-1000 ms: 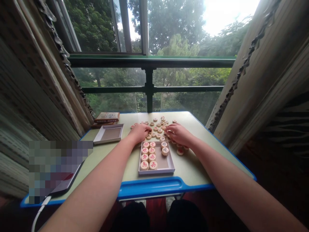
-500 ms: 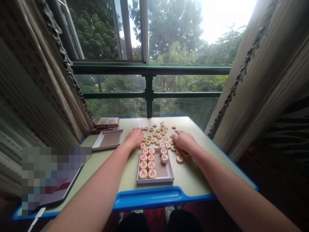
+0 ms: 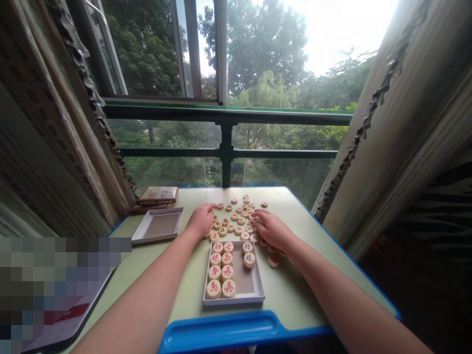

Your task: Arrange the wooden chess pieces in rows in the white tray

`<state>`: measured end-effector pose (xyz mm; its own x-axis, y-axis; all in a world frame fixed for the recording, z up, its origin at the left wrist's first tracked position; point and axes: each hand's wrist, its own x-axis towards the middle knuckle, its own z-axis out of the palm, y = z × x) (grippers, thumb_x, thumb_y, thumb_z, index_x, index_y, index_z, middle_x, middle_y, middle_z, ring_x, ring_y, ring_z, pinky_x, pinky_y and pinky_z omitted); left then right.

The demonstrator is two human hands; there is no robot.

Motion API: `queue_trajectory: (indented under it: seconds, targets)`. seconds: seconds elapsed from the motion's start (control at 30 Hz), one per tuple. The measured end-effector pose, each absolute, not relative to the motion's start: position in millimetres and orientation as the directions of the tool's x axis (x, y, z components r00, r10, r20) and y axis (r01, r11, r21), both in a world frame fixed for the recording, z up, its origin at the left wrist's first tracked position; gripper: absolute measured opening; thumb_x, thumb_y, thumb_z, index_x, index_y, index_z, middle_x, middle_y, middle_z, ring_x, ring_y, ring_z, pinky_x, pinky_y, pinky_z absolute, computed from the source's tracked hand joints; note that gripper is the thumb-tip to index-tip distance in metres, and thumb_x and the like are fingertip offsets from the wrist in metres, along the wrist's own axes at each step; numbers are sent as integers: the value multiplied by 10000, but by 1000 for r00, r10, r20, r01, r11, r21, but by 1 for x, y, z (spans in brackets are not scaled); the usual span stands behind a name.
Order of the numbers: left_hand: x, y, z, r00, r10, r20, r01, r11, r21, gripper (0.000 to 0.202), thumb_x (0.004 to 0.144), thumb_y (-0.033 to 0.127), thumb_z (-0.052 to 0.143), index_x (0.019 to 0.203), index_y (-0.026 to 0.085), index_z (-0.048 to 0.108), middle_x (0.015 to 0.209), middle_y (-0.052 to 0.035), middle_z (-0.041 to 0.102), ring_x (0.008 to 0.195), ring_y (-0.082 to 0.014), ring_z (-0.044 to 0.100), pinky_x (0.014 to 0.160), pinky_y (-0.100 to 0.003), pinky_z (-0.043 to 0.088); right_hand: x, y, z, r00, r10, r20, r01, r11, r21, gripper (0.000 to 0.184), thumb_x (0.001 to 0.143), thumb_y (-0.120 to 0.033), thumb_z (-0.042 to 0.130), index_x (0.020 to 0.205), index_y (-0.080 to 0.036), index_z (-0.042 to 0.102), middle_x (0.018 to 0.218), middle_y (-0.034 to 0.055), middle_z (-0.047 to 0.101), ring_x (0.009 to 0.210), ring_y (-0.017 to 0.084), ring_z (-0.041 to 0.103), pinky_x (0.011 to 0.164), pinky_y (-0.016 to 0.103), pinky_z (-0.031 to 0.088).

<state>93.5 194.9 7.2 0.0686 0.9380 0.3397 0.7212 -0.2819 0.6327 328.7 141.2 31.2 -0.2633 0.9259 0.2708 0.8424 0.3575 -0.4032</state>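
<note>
Loose round Chinese chess pieces (image 3: pixel 239 228) with red or black characters lie scattered across the middle of the table. My left hand (image 3: pixel 201 221) rests at their left side, its index finger stretched to a piece (image 3: pixel 220 206) at the back left. On the right, my right hand (image 3: pixel 275 228) lies over the pile with fingers extended among the pieces, covering some of them. Nearer me is a shallow white box (image 3: pixel 239 298). Several red-lettered pieces (image 3: pixel 227 272) fill two columns at its left, and two black-lettered pieces (image 3: pixel 249 260) sit at its upper right.
A second shallow tray (image 3: pixel 139 237) sits at the left, in front of a printed box (image 3: pixel 158 195). A partly blurred, flat device (image 3: pixel 73 319) lies at the front left. The table's blue edge has a moulded groove (image 3: pixel 221 332). Curtains and a railing (image 3: pixel 228 114) stand beyond.
My right hand has shifted left, farther over the loose pieces. My left hand has moved slightly, with its index finger now reaching out. The view has tilted up a little.
</note>
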Motion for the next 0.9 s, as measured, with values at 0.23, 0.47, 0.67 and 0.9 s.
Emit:
queue_trajectory:
  seconds: [0.23, 0.47, 0.67, 0.9]
  targets:
    - [97, 191, 11, 68, 920, 386, 711, -316, 628, 328, 860, 253, 372, 1006, 182, 658, 1075, -55, 673, 1031, -165, 597, 932, -276, 441, 324, 162, 35, -319, 891, 322, 881, 404, -245, 307, 839, -205, 465, 1079, -199, 657, 1218, 47, 604, 1125, 231, 506, 977, 360, 390]
    - [102, 186, 16, 259, 850, 460, 673, -500, 545, 419, 916, 366, 281, 1013, 174, 641, 1051, -64, 678, 1018, -171, 592, 931, -275, 425, 302, 206, 49, -341, 925, 169, 930, 358, -80, 283, 816, -209, 494, 995, -239, 711, 1047, 53, 686, 1005, 239, 553, 829, 302, 456]
    - [102, 186, 20, 318, 790, 524, 723, -560, 405, 479, 922, 391, 260, 797, 177, 670, 897, -77, 696, 950, -199, 605, 896, -312, 432, 293, 223, 51, -285, 951, 117, 949, 297, -107, 306, 760, -186, 575, 1040, -210, 696, 1076, 89, 666, 938, 221, 607, 780, 258, 461]
    - [102, 185, 20, 305, 765, 568, 752, -559, 349, 506, 923, 392, 254, 707, 179, 660, 787, -75, 695, 850, -205, 618, 808, -316, 448, 292, 225, 55, -226, 964, 143, 940, 254, -226, 224, 779, -180, 595, 971, -204, 707, 976, 57, 705, 817, 182, 641, 740, 240, 470]
